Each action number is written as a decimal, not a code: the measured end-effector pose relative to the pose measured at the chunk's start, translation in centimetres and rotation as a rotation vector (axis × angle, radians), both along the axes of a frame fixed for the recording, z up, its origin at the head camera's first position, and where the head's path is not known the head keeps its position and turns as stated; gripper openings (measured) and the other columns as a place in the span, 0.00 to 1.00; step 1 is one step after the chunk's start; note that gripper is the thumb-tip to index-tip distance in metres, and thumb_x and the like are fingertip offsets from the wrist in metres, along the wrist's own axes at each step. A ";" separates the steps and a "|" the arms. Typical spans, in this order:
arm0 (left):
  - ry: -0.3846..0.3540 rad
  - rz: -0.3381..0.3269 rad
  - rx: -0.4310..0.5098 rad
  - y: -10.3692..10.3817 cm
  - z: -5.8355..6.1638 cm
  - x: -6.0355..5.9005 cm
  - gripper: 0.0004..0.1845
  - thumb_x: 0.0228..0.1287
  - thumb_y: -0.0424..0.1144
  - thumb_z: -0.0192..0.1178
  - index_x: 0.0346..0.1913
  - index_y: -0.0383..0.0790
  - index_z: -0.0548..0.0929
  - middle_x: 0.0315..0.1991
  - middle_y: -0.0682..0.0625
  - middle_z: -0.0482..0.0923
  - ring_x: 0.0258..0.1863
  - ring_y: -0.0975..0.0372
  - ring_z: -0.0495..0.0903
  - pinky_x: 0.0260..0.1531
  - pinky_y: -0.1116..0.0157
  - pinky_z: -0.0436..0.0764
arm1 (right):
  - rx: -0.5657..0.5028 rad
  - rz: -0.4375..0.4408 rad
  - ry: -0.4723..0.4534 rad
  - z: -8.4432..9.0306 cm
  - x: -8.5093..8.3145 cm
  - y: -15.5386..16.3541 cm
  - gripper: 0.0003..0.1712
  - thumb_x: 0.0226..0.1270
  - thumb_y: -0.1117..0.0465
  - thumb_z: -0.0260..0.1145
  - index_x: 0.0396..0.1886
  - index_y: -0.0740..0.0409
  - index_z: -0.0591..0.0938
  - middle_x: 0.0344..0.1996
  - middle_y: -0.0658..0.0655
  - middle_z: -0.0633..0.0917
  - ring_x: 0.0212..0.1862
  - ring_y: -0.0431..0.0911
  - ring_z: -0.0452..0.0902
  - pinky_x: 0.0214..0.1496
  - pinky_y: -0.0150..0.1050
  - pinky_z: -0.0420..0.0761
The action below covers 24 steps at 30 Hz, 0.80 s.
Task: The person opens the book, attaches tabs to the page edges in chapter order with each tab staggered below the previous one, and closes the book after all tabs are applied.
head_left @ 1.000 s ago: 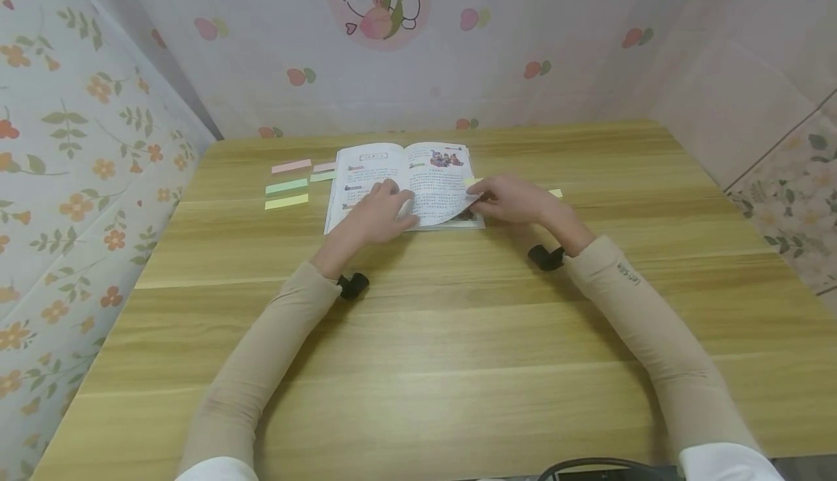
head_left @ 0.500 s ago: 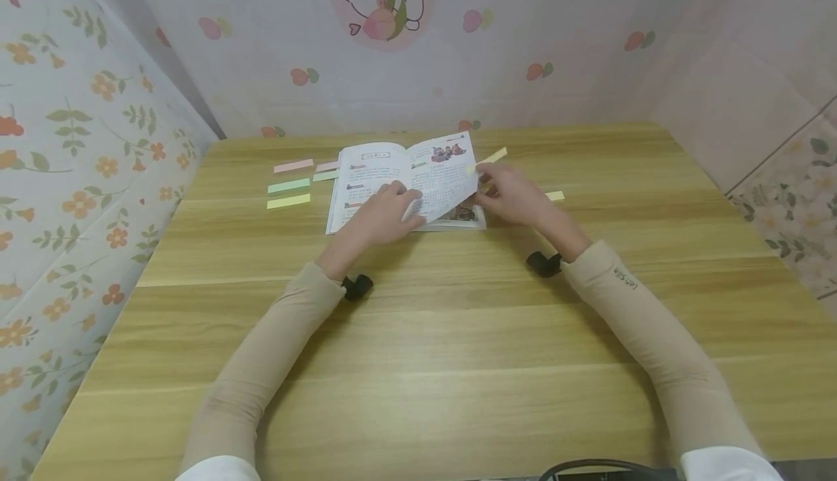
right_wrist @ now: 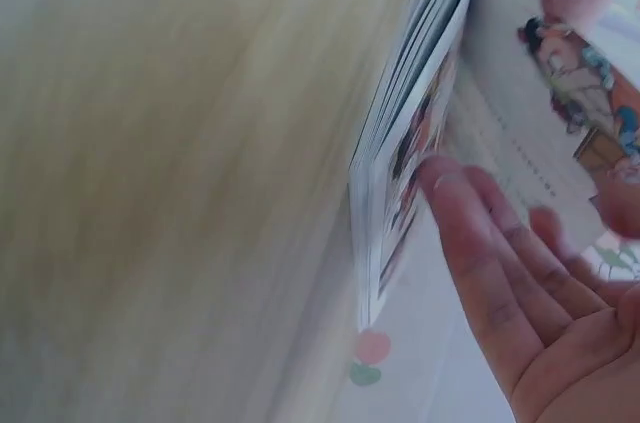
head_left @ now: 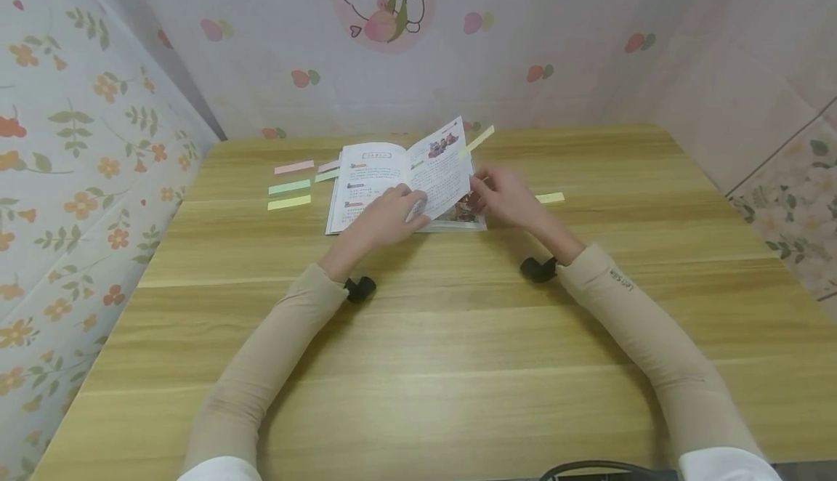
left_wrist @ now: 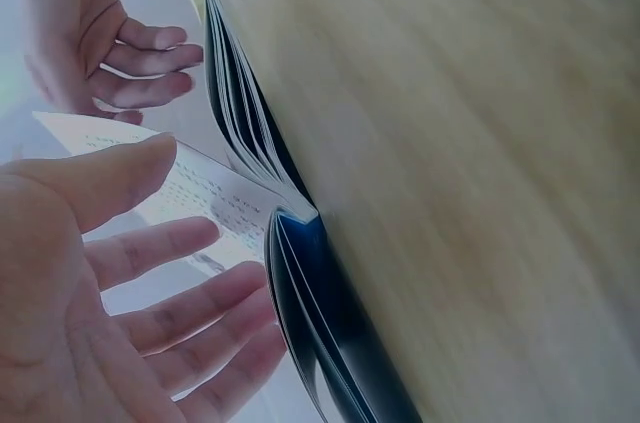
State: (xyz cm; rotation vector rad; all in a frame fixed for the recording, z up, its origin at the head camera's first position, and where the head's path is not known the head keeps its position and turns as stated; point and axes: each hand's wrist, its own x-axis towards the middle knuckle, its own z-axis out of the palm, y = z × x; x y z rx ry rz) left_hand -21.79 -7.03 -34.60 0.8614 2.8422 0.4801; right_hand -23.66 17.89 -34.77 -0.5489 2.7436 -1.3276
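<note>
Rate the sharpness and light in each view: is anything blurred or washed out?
Head view: evenly lit, sharp on the book, with glare on the near table. Left wrist view: table streaked with blur, left hand soft. Right wrist view: table smeared, pages bright, right hand fairly clear.

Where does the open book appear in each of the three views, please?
Head: book lies on the table's far middle, between both hands.
Left wrist: its page edges run down the centre, beside the left hand.
Right wrist: its page stack sits upper centre, left of the right hand.
Shared landmark: the lifted page.
</note>
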 end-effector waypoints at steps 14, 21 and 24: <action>-0.045 -0.004 0.068 0.1 0.2 0.1 0.26 0.78 0.49 0.53 0.70 0.37 0.72 0.60 0.38 0.73 0.53 0.52 0.74 0.53 0.54 0.77 | -0.207 -0.032 -0.156 1.0 0.6 -1.0 0.17 0.78 0.60 0.52 0.40 0.72 0.79 0.36 0.68 0.87 0.32 0.53 0.88 0.40 0.53 0.87; -0.086 0.001 0.214 0.0 0.7 -0.1 0.26 0.78 0.47 0.52 0.71 0.35 0.71 0.64 0.35 0.71 0.61 0.49 0.73 0.60 0.53 0.75 | -0.286 -0.025 -0.158 1.5 0.5 -2.1 0.17 0.79 0.60 0.52 0.41 0.73 0.78 0.41 0.69 0.85 0.31 0.50 0.88 0.41 0.48 0.87; -0.095 0.015 0.292 0.0 0.8 -0.3 0.25 0.79 0.45 0.51 0.71 0.35 0.71 0.62 0.35 0.72 0.58 0.49 0.75 0.57 0.54 0.77 | -0.292 -0.012 -0.147 1.7 0.4 -2.6 0.18 0.81 0.58 0.52 0.44 0.72 0.78 0.44 0.69 0.84 0.31 0.49 0.88 0.42 0.48 0.87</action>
